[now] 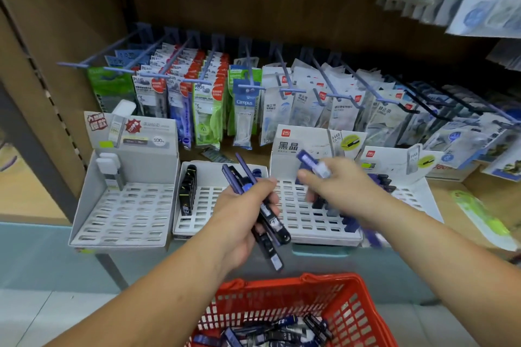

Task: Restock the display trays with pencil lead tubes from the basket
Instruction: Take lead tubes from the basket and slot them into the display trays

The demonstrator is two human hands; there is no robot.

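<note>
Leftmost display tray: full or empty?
Nearly empty. The leftmost display tray holds only a few white-capped tubes in its back-left corner; the other slots show bare.

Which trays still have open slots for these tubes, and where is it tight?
The leftmost tray is nearly all bare slots, with white tubes only at its back left corner. The second tray is free right of the black tubes. Crowded: the third tray, with blue tubes under the right hand.
</note>
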